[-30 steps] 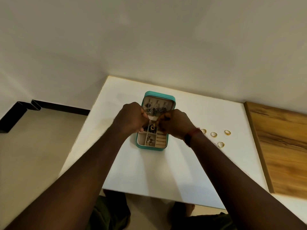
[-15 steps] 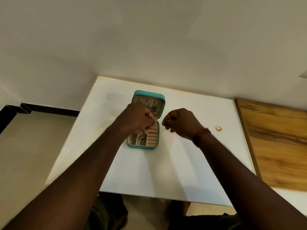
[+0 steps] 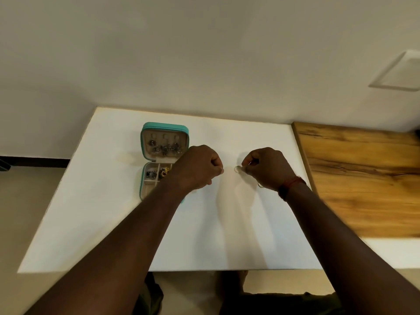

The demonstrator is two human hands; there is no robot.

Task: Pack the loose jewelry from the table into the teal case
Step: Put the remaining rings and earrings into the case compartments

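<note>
White and flat, the table top (image 3: pixel 113 223) fills the middle of the view; its far edge meets the pale wall, its left edge drops to the floor, and its near edge runs just above the person's lap. On the right side a wooden board (image 3: pixel 363 178) lies against the white surface, their edges touching. Much bare room stays in front of both hands, between the forearms and toward the near edge. The teal case (image 3: pixel 164 130) stands open near the far left part of the table, its lid upright and leaning a little back. Inside the lid, a beige panel carries several dark and silver pieces hanging in a row. The tray below is divided in small beige compartments; one holds silver pieces and the next holds a gold and dark piece, and the right part is hidden by the left forearm. The left hand (image 3: pixel 197 168) is closed in a loose fist above the right side of the case; I cannot tell if it holds something. The right hand (image 3: pixel 267 167), with a red thread (image 3: pixel 292 183) on the wrist, pinches a small pale ring (image 3: pixel 238 169), blurred, low over the table and well apart from the case.
</note>
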